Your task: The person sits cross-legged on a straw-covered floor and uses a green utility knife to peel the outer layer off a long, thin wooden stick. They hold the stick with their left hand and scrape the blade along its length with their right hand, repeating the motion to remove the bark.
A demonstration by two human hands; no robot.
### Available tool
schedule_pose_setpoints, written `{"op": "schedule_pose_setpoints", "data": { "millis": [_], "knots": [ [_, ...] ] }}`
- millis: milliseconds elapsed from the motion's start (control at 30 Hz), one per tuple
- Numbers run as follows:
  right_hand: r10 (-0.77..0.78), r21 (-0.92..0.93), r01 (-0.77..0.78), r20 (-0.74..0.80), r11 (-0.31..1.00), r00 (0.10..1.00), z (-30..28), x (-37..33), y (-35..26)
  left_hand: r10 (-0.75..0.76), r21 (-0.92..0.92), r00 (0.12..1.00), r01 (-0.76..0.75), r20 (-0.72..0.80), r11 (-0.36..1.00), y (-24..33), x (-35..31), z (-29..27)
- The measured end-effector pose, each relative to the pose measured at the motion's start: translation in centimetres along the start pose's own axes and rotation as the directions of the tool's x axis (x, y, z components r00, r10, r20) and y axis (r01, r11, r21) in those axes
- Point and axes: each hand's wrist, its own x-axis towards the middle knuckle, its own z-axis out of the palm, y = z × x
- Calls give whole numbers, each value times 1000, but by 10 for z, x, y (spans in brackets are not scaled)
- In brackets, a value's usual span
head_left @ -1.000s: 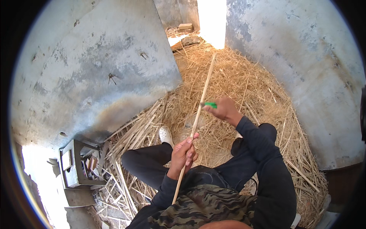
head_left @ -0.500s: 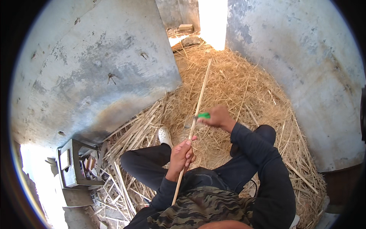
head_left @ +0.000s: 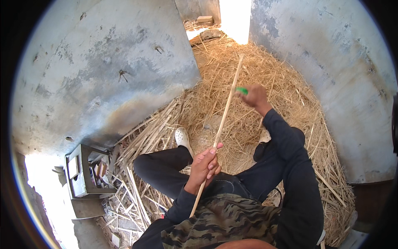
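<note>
A long, pale, thin strip of split bamboo or wood [head_left: 227,108] slants up and away from my lap. My left hand [head_left: 202,168] is closed around its lower part, and its near end rests against my camouflage top. Farther up, close to the strip's far end, my right hand [head_left: 256,98] grips a green-handled knife [head_left: 241,90]. The knife lies against or just beside the strip; its blade is too blurred to make out clearly.
Shavings and straw-like scraps [head_left: 290,95] cover the floor around my crossed legs. Split strips [head_left: 153,120] are piled at the left, beside a small wooden stool [head_left: 89,174] with things inside. Worn grey walls [head_left: 116,62] stand on both sides, with a bright opening [head_left: 235,20] ahead.
My right hand has slid the knife up and away along the strip, toward its far end. My left hand keeps its hold, and the strip leans slightly more to the right.
</note>
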Motion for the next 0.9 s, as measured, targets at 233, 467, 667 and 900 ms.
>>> {"op": "schedule_pose_setpoints", "data": {
  "millis": [233,467,667,900],
  "knots": [
    [150,-348,-127,41,929,988,-29,31,80,-130,-49,991,128,-30,991,-14,-27,-6],
    [721,-330,-673,37,662,692,-49,-38,184,-85,185,977,122,-195,975,5,-62,-6],
    [371,-24,-380,285,925,884,-48,19,53,23,192,1000,-20,-12,981,6,29,-2],
    [-115,177,65,283,982,952,-56,-15,-73,90,60,995,-87,-40,994,22,51,19]
  ]
}}
